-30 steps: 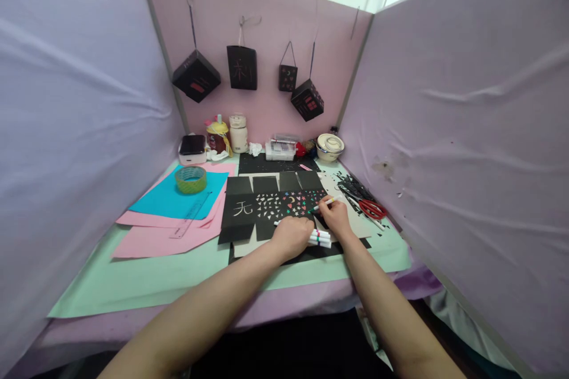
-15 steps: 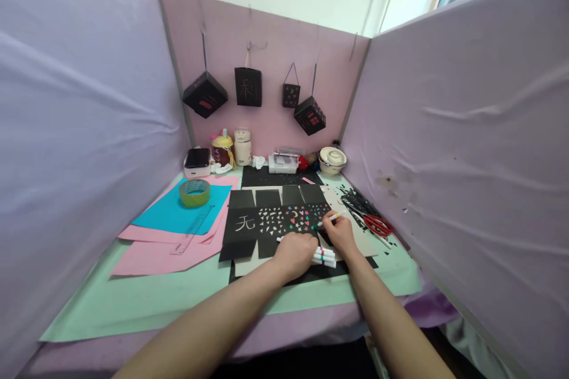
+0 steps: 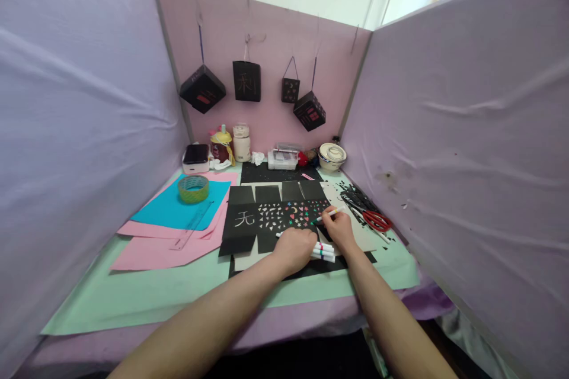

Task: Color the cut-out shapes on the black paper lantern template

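A black paper cutout (image 3: 240, 231) with folding flaps lies flat in front of me, with a character, small triangles, a moon, stars and hearts cut through it. Colour shows in some of the star and heart shapes. My right hand (image 3: 338, 227) grips a white marker (image 3: 331, 214), its green tip down at the shapes near the cutout's right part. Closed around several white markers (image 3: 324, 251), my left hand (image 3: 297, 249) rests on the cutout's lower edge. Pale cardboard (image 3: 246, 262) lies beneath the black paper.
Left are blue paper (image 3: 173, 213), pink sheets (image 3: 146, 254), a tape roll (image 3: 193, 189) and a clear ruler (image 3: 191, 228). Red-handled scissors (image 3: 377, 221) lie right among black scraps. A clear box (image 3: 283, 159) and bowl (image 3: 332, 156) stand behind; black paper boxes (image 3: 247, 82) hang above.
The whole view has shifted slightly with my head. My right hand and its marker stay at nearly the same place on the cutout; my left hand keeps its hold on the markers.
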